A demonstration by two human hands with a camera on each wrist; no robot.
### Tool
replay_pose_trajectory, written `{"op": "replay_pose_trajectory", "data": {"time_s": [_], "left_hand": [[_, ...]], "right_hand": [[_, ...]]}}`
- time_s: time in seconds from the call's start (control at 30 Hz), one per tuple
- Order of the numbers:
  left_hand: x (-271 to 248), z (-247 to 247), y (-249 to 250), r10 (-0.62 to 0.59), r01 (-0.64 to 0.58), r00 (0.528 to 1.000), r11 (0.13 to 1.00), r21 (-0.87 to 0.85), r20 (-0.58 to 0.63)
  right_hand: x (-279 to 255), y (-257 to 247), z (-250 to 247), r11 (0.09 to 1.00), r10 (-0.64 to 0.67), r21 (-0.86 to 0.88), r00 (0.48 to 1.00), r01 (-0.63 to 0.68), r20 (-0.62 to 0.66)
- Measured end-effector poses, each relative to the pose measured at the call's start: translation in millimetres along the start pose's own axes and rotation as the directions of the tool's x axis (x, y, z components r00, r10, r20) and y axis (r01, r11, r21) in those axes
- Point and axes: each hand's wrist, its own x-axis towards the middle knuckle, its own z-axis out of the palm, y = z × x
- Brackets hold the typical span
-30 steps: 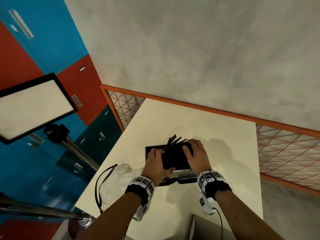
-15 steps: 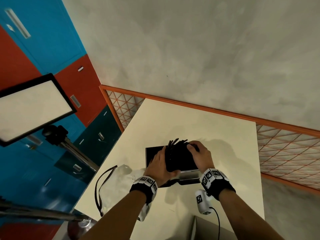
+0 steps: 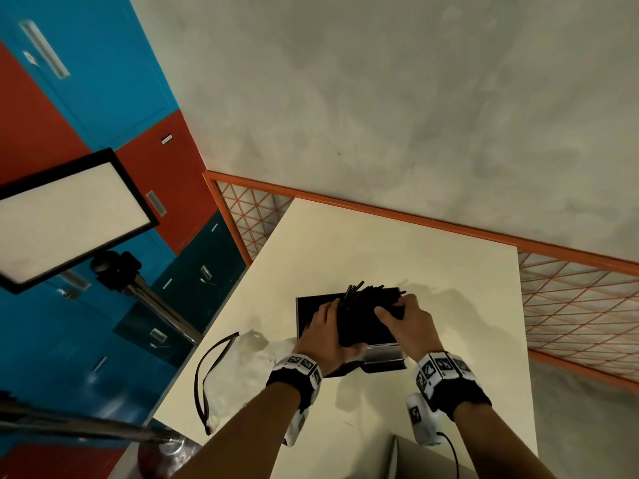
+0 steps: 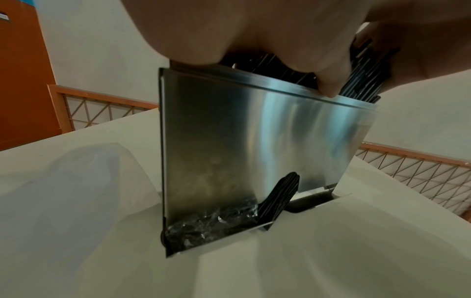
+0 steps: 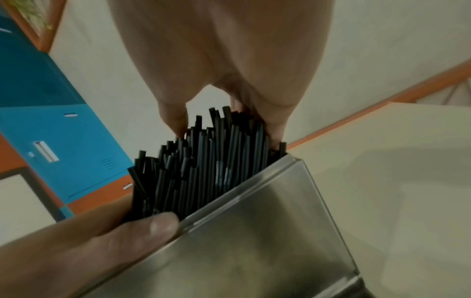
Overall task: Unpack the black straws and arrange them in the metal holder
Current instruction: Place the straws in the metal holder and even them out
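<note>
A thick bundle of black straws (image 3: 366, 307) stands in the shiny metal holder (image 3: 383, 357) near the middle of the cream table (image 3: 415, 254). My left hand (image 3: 337, 323) grips the bundle's left side, its thumb (image 5: 142, 223) lying at the holder's front rim. My right hand (image 3: 392, 305) pinches the uneven straw tops (image 5: 203, 161) between thumb and fingers (image 5: 173, 119). In the left wrist view the holder's front face (image 4: 254, 151) shows straws (image 4: 280, 193) through a bottom slot and crinkled clear wrap (image 4: 211, 225) beside them.
A clear plastic bag (image 3: 242, 368) with a black strap lies on the table left of the holder. An orange mesh railing (image 3: 570, 305) runs past the far and right table edges. A light panel on a tripod (image 3: 69, 216) stands at the left. A grey box (image 3: 415, 458) sits at the near edge.
My left hand has slid up along the bundle's left side. My right hand has shifted a little right onto the straw tops. The straws stand more gathered.
</note>
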Motion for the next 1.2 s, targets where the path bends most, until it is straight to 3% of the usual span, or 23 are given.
{"op": "replay_pose_trajectory", "data": {"time_s": [0.23, 0.33, 0.5, 0.6, 0.8, 0.97, 1.1, 1.2], "left_hand": [[2, 2, -1, -0.002, 0.002, 1.0, 1.0, -0.016, 0.001], [2, 2, -1, -0.005, 0.005, 1.0, 1.0, -0.02, -0.009], [1, 1, 1, -0.02, 0.02, 1.0, 1.0, -0.007, 0.011], [0, 1, 1, -0.024, 0.024, 1.0, 1.0, -0.008, 0.015], [0, 2, 0, -0.005, 0.005, 1.0, 1.0, -0.029, -0.007], [-3, 1, 2, -0.011, 0.011, 1.0, 0.999, -0.036, -0.005], [-3, 1, 1, -0.009, 0.009, 1.0, 0.999, -0.037, -0.003], [-3, 0, 1, -0.008, 0.007, 1.0, 0.999, -0.054, -0.011]], "right_hand": [[-2, -1, -7, 0.977, -0.095, -0.171, 0.975, 0.131, 0.202], [-1, -3, -7, 0.979, -0.076, -0.171, 0.98, 0.108, 0.186], [-6, -5, -1, 1.0, 0.012, -0.018, 0.997, -0.01, 0.079], [-9, 0, 1, 0.999, 0.037, 0.029, 0.996, -0.039, 0.077], [-16, 2, -8, 0.988, -0.109, -0.08, 0.963, 0.132, 0.247], [-15, 3, -4, 0.927, -0.207, -0.252, 0.94, 0.277, 0.272], [-5, -1, 5, 0.912, -0.204, -0.307, 0.95, 0.273, 0.238], [-1, -3, 5, 0.942, -0.169, -0.251, 0.962, 0.222, 0.217]]}}
